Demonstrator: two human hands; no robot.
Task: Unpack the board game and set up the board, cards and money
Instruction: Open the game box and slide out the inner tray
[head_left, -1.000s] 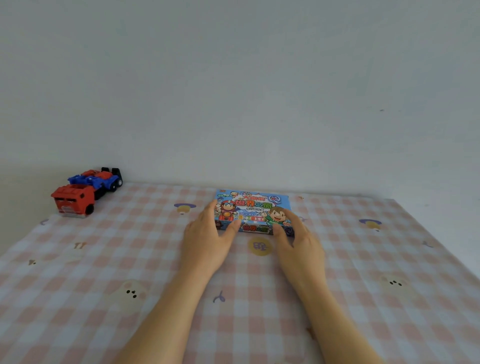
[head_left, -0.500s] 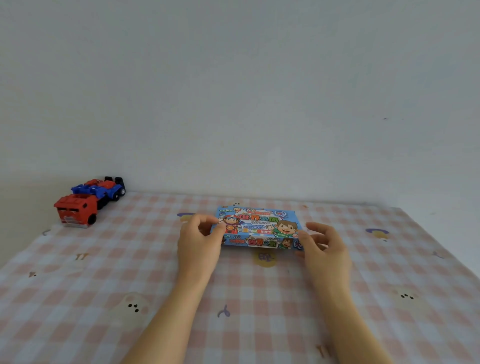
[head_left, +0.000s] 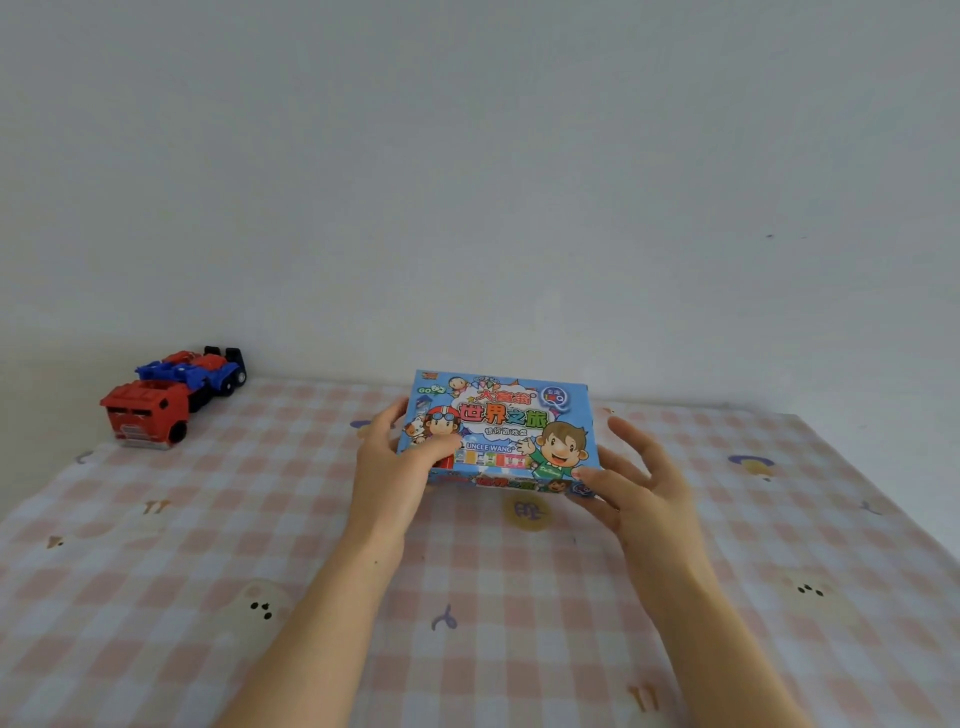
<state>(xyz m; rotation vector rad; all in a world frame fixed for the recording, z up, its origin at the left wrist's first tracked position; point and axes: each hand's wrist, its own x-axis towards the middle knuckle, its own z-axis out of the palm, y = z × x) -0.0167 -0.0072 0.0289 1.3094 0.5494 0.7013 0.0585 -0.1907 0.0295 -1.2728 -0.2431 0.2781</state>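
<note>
A small blue board game box (head_left: 509, 421) with cartoon children and Chinese lettering is closed and tilted up, its lid facing me, above the middle of the table. My left hand (head_left: 395, 467) grips its left end, thumb on the lid and fingers behind. My right hand (head_left: 631, 480) holds the lower right corner, thumb at the front edge and fingers spread beside the box. Board, cards and money are not visible.
A pink and white checked tablecloth (head_left: 260, 545) with small cartoon prints covers the table. A red toy truck (head_left: 145, 413) and a blue and red toy vehicle (head_left: 200, 370) stand at the far left by the white wall.
The box lay flat on the cloth under both hands. Both hands took it by its ends, lifted it and tilted its lid toward me.
</note>
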